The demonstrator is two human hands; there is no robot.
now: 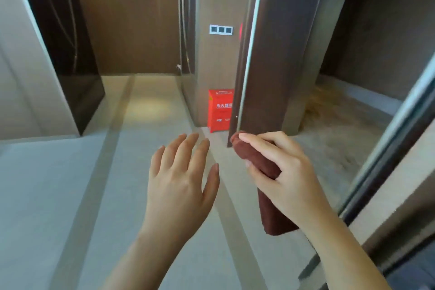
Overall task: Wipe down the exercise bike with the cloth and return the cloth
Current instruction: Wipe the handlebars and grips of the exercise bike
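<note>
My right hand (286, 172) grips a folded dark red cloth (259, 160), thumb under it and fingers curled over the top. The cloth's lower end (275, 219) hangs below my palm. My left hand (181, 179) is held out in front of me, palm down, fingers straight and slightly spread, holding nothing. It sits just left of the cloth, apart from it. No exercise bike is in view.
A metal-clad pillar (273, 54) stands straight ahead, its lower corner just above the cloth. A red fire-extinguisher box (220, 110) sits on the floor behind it. A dark panel (70, 54) stands at left, a glass wall (400, 136) at right. Pale tiled floor (70, 183) stretches ahead.
</note>
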